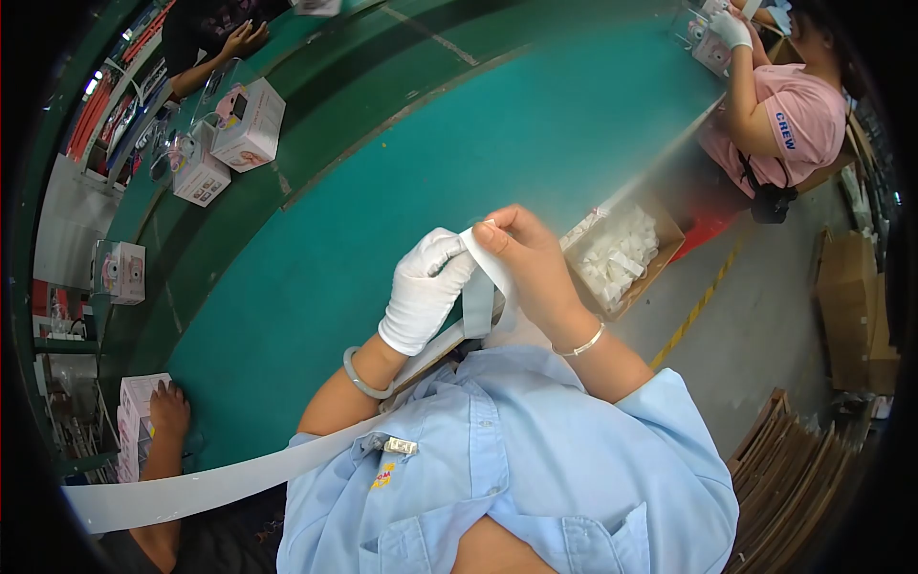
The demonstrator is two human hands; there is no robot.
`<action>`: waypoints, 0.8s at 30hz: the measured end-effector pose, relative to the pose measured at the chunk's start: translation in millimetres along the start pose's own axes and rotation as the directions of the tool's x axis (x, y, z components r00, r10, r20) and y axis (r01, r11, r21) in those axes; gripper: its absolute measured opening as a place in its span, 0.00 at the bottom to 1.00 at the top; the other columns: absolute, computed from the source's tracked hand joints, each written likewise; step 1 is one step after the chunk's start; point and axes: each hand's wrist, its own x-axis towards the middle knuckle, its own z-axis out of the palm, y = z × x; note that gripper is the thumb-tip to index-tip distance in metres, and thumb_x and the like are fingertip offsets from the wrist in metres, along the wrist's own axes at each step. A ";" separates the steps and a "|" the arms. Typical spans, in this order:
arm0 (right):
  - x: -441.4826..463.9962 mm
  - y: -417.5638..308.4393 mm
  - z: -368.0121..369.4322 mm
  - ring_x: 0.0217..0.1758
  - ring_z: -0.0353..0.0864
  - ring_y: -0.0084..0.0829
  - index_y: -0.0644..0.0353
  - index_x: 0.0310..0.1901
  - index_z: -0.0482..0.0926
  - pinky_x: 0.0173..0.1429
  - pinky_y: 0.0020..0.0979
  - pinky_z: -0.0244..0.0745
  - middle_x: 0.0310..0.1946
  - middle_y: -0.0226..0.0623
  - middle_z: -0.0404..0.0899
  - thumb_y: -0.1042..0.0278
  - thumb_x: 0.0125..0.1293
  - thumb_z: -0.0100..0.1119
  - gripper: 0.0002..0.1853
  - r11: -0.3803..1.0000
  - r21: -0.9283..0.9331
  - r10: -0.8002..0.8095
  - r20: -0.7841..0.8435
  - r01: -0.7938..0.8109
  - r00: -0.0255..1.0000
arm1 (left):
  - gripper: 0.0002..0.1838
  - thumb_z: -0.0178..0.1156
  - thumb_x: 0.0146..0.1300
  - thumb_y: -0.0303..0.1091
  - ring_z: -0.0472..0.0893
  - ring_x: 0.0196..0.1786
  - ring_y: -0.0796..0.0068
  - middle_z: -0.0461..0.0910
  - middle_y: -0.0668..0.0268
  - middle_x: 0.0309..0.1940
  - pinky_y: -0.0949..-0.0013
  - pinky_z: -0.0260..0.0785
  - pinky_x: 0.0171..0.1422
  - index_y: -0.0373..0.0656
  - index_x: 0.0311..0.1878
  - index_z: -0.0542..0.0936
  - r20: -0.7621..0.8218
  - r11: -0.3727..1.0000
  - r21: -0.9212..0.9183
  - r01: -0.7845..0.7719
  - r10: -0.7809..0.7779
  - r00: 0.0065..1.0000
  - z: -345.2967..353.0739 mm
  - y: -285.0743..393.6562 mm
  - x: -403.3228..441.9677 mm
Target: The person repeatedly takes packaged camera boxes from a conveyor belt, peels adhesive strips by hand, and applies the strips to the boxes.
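Note:
My left hand, in a white glove, is closed, its fingertips pinching the edge of a thin white strip. My bare right hand grips the same strip between thumb and fingers, close beside the left. Just below my hands hangs a grey-white band; whether it joins the pinched strip I cannot tell. A long pale band stretches from the lower left toward my chest, passing under my left forearm.
A carton of crumpled white pieces stands right of the green worktable. Printed boxes sit at the far left. Co-workers are at the upper right, upper left and lower left. Flattened cardboard leans at the lower right.

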 end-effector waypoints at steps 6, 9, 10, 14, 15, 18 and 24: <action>6.0 -2.0 -3.3 0.27 0.66 0.10 0.57 0.31 0.75 0.31 0.15 0.64 0.26 0.21 0.71 0.63 0.62 0.61 0.08 0.999 -0.006 0.039 -0.024 -0.039 0.999 | 0.05 0.56 0.59 0.24 0.72 0.35 0.74 0.72 0.65 0.31 0.74 0.65 0.41 0.36 0.39 0.77 0.083 0.997 0.067 -0.029 0.024 0.996 -0.4 2.8 3.2; 17.9 7.1 -10.7 0.29 0.64 0.10 0.57 0.29 0.74 0.33 0.16 0.63 0.25 0.20 0.70 0.65 0.63 0.59 0.08 0.995 -0.098 -0.039 -0.043 0.034 0.998 | 0.06 0.54 0.61 0.26 0.72 0.35 0.71 0.70 0.62 0.32 0.73 0.65 0.41 0.32 0.37 0.74 0.111 0.992 0.081 -0.093 0.084 0.990 -1.5 14.0 10.7; 22.2 9.5 -11.3 0.30 0.64 0.10 0.58 0.29 0.74 0.34 0.16 0.62 0.25 0.19 0.70 0.66 0.63 0.59 0.08 0.993 -0.093 -0.077 -0.030 0.074 0.997 | 0.05 0.55 0.60 0.25 0.71 0.34 0.73 0.69 0.63 0.30 0.74 0.65 0.40 0.33 0.36 0.75 0.106 0.994 0.091 -0.065 0.056 0.993 0.1 15.5 15.1; 27.9 1.7 -12.8 0.34 0.66 0.11 0.57 0.32 0.74 0.40 0.18 0.64 0.28 0.19 0.71 0.63 0.65 0.55 0.08 0.995 -0.079 -0.062 0.013 0.063 0.998 | 0.04 0.57 0.61 0.26 0.64 0.28 0.83 0.65 0.70 0.25 0.77 0.58 0.33 0.35 0.32 0.76 -0.044 0.988 0.143 0.052 -0.046 0.998 13.3 20.6 27.7; 30.5 1.1 -14.8 0.34 0.66 0.11 0.57 0.32 0.74 0.41 0.18 0.64 0.28 0.19 0.71 0.63 0.66 0.55 0.08 0.997 -0.055 -0.047 0.020 0.049 0.999 | 0.04 0.56 0.61 0.25 0.64 0.28 0.83 0.64 0.71 0.25 0.77 0.58 0.32 0.35 0.31 0.76 -0.069 0.992 0.120 0.048 -0.040 0.997 15.9 20.7 30.7; 23.5 0.8 -14.0 0.36 0.66 0.13 0.60 0.38 0.75 0.42 0.18 0.65 0.32 0.22 0.72 0.60 0.66 0.55 0.11 0.990 -0.080 -0.111 0.054 0.116 0.992 | 0.05 0.56 0.61 0.25 0.63 0.28 0.83 0.64 0.72 0.24 0.77 0.56 0.32 0.35 0.29 0.74 -0.119 0.994 0.107 0.013 -0.001 0.993 11.8 13.6 31.4; 22.6 8.2 -24.5 0.42 0.69 0.16 0.61 0.46 0.74 0.48 0.21 0.66 0.39 0.26 0.73 0.58 0.67 0.53 0.15 0.994 -0.072 -0.080 0.029 0.082 0.996 | 0.08 0.54 0.62 0.25 0.61 0.28 0.84 0.63 0.73 0.25 0.78 0.55 0.32 0.37 0.27 0.71 -0.140 0.988 0.140 -0.065 0.085 0.987 21.5 3.7 40.4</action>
